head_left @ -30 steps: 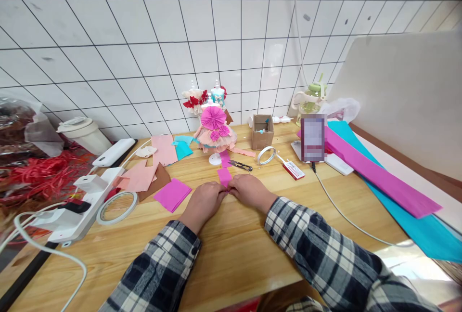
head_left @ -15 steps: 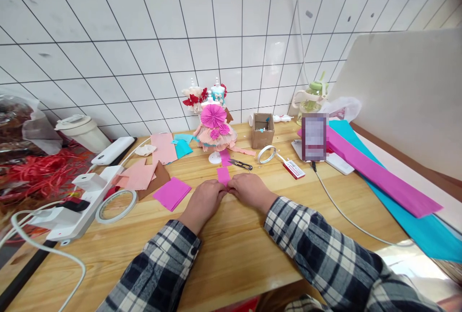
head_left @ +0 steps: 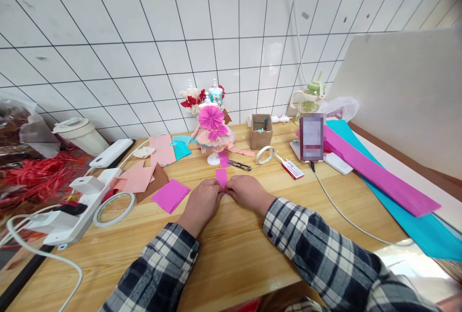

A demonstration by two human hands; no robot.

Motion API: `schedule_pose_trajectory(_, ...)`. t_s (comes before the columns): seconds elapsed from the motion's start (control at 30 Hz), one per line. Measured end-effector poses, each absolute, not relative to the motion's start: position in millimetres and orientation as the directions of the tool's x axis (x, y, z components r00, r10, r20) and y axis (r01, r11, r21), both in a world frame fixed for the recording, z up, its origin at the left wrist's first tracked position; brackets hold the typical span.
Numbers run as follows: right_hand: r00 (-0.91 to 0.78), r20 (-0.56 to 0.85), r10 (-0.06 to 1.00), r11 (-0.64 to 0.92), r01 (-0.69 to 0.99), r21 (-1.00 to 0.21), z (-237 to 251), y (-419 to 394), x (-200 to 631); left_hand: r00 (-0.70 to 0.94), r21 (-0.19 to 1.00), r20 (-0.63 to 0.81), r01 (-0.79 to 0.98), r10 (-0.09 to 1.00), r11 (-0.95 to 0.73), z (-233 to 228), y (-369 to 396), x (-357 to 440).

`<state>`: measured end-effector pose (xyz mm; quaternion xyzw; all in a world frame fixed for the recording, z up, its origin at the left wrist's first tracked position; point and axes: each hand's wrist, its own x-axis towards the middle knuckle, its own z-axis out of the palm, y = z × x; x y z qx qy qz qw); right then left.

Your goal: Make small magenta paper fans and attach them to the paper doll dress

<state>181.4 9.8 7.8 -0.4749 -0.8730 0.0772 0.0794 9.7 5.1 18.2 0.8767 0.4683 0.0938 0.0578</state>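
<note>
My left hand and my right hand meet at the near end of a small magenta crepe paper piece, both pinching it just above the wooden table. The fingertips hide its lower edge. Beyond it lies another magenta strip, with thread snips beside it, nearest to my right hand. To the left of my left hand sits a stack of magenta paper squares. Farther back stands a miniature dress form in a peach paper skirt with pleated magenta rosettes.
White tape rolls lie left and centre. A power strip with cables is at the left. Behind are paper scraps and a small cardboard box. A phone stands at right, near long crepe sheets.
Both hands keep their pinch on the magenta paper with hardly any movement. The whole view has shifted slightly, so the things appear a little farther left.
</note>
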Motion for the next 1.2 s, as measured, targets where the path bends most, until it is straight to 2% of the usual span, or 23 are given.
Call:
schedule_pose_trajectory(0.4, -0.506, 0.086, 0.859, 0.512, 0.834, -0.205, 9.3, 8.1, 181.6, 0.548, 0.193, 0.064, 0.813, 0.834, -0.549, 17.5, 6.7, 8.1)
schedule_pose_trajectory(0.73, -0.508, 0.055, 0.86, 0.508, 0.838, -0.201, 9.5, 6.8, 180.2, 0.557, 0.159, 0.158, 0.8, 0.815, -0.578, 14.3, 6.5, 7.9)
schedule_pose_trajectory(0.97, -0.486, 0.064, 0.871, 0.487, 0.842, -0.233, 9.9, 5.3, 180.6, 0.571, 0.194, 0.104, 0.791, 0.814, -0.579, 14.2, 7.6, 6.3)
schedule_pose_trajectory(1.2, -0.485, 0.063, 0.872, 0.486, 0.848, -0.211, 6.3, 6.7, 180.1, 0.55, 0.202, 0.096, 0.806, 0.83, -0.557, 12.3, 8.2, 7.1)
